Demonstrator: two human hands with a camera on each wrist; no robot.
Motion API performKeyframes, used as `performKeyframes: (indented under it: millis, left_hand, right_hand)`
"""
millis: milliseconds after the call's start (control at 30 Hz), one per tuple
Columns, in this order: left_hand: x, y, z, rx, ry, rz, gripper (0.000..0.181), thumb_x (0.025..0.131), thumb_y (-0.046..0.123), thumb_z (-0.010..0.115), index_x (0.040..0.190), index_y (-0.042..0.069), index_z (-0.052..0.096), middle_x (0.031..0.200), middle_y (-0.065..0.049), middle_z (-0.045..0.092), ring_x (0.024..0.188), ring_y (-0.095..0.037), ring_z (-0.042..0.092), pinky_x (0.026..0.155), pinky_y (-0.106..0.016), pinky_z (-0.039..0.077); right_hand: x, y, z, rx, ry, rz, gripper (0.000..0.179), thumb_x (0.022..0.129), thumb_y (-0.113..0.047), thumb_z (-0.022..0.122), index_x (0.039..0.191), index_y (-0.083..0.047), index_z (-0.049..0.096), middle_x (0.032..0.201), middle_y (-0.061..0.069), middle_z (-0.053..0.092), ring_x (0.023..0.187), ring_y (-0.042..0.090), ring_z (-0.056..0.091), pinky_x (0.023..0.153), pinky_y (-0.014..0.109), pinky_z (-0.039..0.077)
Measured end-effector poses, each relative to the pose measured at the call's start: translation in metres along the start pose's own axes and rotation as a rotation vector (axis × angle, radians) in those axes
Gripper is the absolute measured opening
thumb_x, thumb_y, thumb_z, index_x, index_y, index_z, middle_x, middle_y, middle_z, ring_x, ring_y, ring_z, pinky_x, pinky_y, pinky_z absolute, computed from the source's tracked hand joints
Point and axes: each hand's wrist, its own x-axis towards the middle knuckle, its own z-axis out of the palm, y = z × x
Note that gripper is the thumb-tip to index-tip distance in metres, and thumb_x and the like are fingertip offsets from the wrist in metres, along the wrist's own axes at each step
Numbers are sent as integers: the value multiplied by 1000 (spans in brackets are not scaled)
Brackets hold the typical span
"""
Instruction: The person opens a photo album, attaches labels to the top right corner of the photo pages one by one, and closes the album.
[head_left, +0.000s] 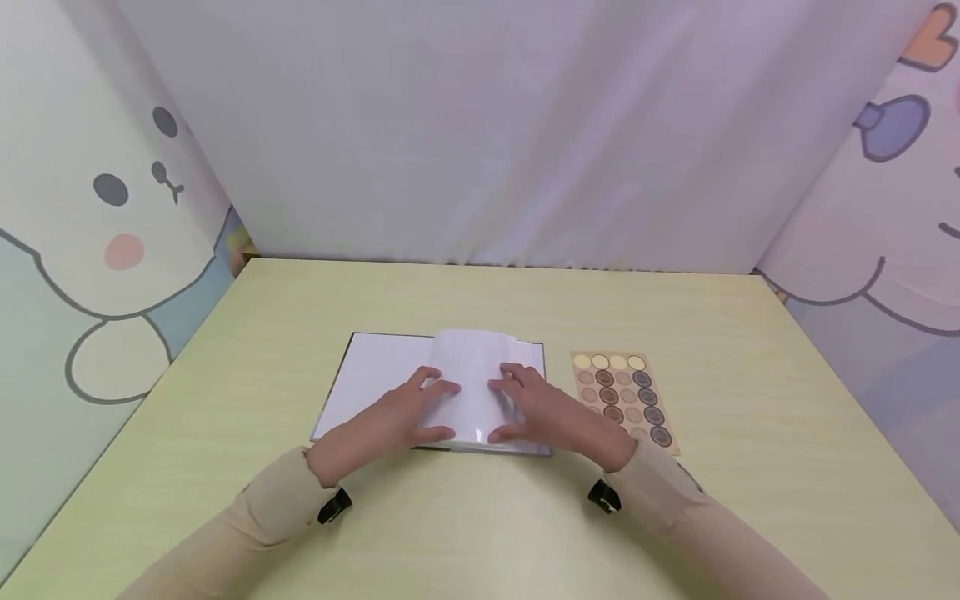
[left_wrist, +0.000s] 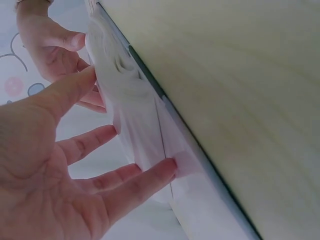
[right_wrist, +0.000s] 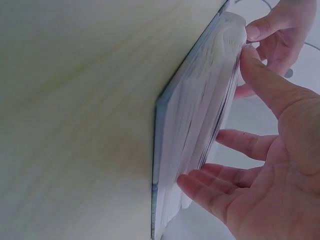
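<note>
An open hardcover album (head_left: 381, 367) with white, glossy pages lies flat on the table. The raised pages (head_left: 471, 367) curve up in its middle. On their left side, my left hand (head_left: 393, 412) rests its spread fingertips. My right hand (head_left: 551, 412) touches the right side of the same pages, fingers apart. Seen from the left wrist, the left thumb and fingers (left_wrist: 85, 142) lie along the page stack without curling round it. From the right wrist, the right fingertips (right_wrist: 197, 187) touch the edges of many thin leaves (right_wrist: 200, 110) above the dark-edged cover.
A tan sheet (head_left: 600, 385) with rows of round cream, brown and dark grey designs lies right of the album, partly behind my right forearm. The pale wooden table (head_left: 480, 533) ends at a white curtain (head_left: 465, 142). Cartoon-printed cloths hang at both sides.
</note>
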Motion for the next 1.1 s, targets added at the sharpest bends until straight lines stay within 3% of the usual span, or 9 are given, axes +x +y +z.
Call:
performKeyframes:
  millis: [233, 600, 1100]
  left_hand:
    - [-2, 1, 1, 40, 20, 59, 52, 82, 31, 71, 127, 12, 52, 129, -19, 43, 93, -29, 62, 82, -40, 51]
    - [-3, 1, -1, 63, 59, 94, 48, 83, 32, 70, 123, 13, 54, 128, -20, 44, 93, -28, 63, 83, -38, 52]
    - [-5, 2, 3, 51, 63, 60, 45, 82, 31, 70, 122, 15, 56, 130, -20, 43, 103, -36, 58, 85, -44, 50]
  right_hand:
    - [-3, 0, 1, -1, 4, -13, 78, 76, -49, 71, 135, -5, 45, 145, 22, 33, 132, 37, 35, 104, 47, 37]
    - [-2, -1, -1, -26, 22, -45, 76, 78, -46, 71, 134, -2, 45, 143, 24, 33, 130, 37, 36, 103, 46, 38]
    - [-1, -3, -2, -3, -4, 0, 76, 78, -46, 71, 135, -5, 45, 146, 21, 31, 132, 36, 34, 105, 45, 36]
